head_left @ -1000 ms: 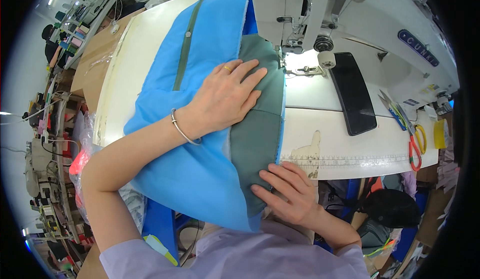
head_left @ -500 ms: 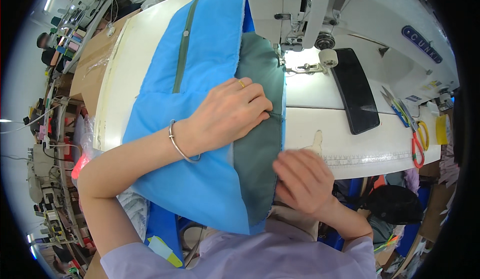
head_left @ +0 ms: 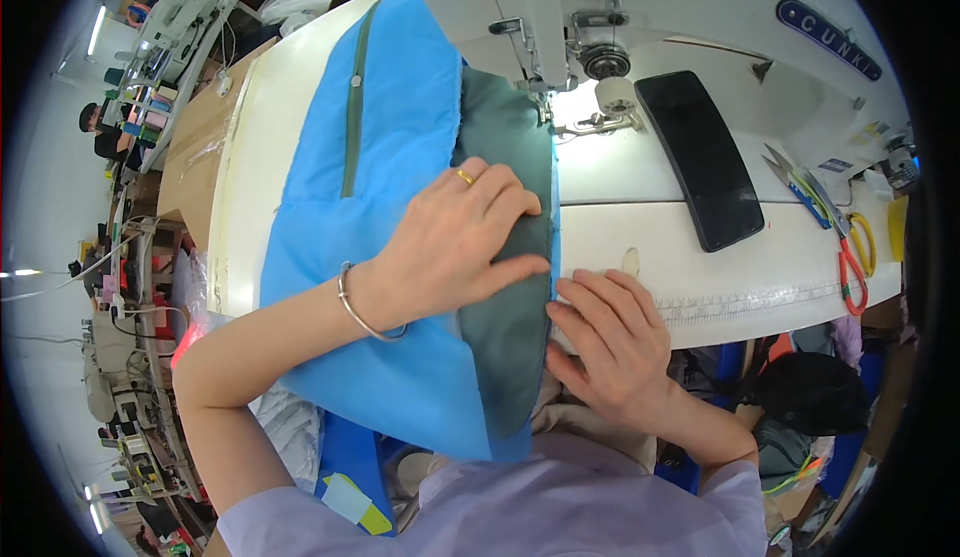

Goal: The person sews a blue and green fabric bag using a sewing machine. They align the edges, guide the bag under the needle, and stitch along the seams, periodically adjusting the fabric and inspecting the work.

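A blue fabric piece [head_left: 400, 67] with a dark green zipper [head_left: 354, 107] lies across the sewing table, a grey-green fabric panel [head_left: 510, 357] along its right side. The panel's far right edge runs to the presser foot of the white sewing machine [head_left: 543, 109]. On the panel rests my left hand [head_left: 455, 232], fingers bent on the cloth and thumb spread toward the edge. My right hand [head_left: 615, 342] is open at the panel's right edge, fingers stretched and fingertips at the cloth's border. Whether the thumb is under the cloth I cannot tell.
Right of the needle lies a black phone [head_left: 700, 157]. Beyond it are blue-handled snips [head_left: 808, 202] and red-and-yellow-handled scissors [head_left: 850, 257]. A ruler strip [head_left: 740, 305] runs along the table's near edge. Cardboard [head_left: 195, 172] adjoins the left side; a black cap [head_left: 810, 394] sits lower right.
My left thumb has spread away from its fingers. My right hand has come to the fabric edge, its fingers now less blurred. The view has shifted slightly.
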Action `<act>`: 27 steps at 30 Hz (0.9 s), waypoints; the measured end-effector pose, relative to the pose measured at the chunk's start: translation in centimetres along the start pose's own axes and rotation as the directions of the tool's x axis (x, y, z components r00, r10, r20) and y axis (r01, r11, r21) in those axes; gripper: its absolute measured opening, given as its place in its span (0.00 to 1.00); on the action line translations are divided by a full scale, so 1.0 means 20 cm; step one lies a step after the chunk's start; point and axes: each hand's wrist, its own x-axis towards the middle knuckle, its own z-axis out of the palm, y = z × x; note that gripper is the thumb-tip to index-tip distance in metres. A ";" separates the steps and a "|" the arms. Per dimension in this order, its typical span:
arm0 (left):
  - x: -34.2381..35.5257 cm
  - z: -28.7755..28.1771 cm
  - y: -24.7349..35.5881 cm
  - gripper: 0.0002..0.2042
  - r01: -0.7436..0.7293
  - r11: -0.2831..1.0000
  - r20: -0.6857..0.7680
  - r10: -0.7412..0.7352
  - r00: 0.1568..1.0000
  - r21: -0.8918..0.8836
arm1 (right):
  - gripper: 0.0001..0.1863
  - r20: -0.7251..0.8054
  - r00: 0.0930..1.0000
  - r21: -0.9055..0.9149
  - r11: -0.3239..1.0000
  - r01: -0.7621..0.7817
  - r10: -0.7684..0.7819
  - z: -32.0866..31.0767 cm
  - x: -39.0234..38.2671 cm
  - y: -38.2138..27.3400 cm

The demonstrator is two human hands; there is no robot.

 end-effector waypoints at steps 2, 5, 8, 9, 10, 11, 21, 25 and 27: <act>0.00 0.01 -0.02 0.11 -0.004 1.000 -0.010 0.003 1.000 -0.029 | 0.18 -0.008 1.000 -0.003 1.000 0.005 -0.005 0.01 0.00 0.00; -0.03 0.02 -0.06 0.11 -0.025 0.995 -0.052 0.020 0.998 -0.092 | 0.17 -0.018 1.000 -0.008 1.000 0.009 -0.009 0.01 0.00 0.00; -0.05 0.00 -0.06 0.11 -0.010 0.994 -0.076 0.002 0.997 -0.112 | 0.14 -0.017 0.998 -0.015 0.998 0.054 -0.054 0.01 0.01 0.00; -0.04 -0.03 -0.05 0.11 -0.007 0.995 -0.079 -0.001 0.997 -0.101 | 0.14 -0.014 0.997 -0.017 0.997 0.078 -0.078 0.01 0.01 0.00; -0.03 -0.04 -0.04 0.11 -0.004 0.996 -0.082 -0.003 0.997 -0.090 | 0.13 0.012 0.995 -0.006 0.995 0.101 -0.101 0.01 0.01 0.00; -0.02 -0.06 -0.04 0.11 -0.014 0.997 -0.084 0.008 0.996 -0.075 | 0.12 0.039 0.991 0.006 0.992 0.124 -0.124 -0.01 0.01 0.01; -0.01 -0.02 -0.01 0.10 -0.043 0.998 -0.036 0.041 0.999 -0.054 | 0.09 0.122 0.980 0.097 0.984 0.148 -0.160 -0.03 0.01 0.01; -0.01 0.01 -0.01 0.09 -0.029 0.996 -0.035 0.026 0.999 -0.086 | 0.11 0.124 0.967 0.063 0.974 0.217 -0.223 -0.03 0.01 0.02; -0.01 0.01 0.00 0.09 -0.013 0.995 -0.027 0.011 1.000 -0.098 | 0.12 0.171 0.954 0.056 0.969 0.240 -0.246 -0.04 0.01 0.02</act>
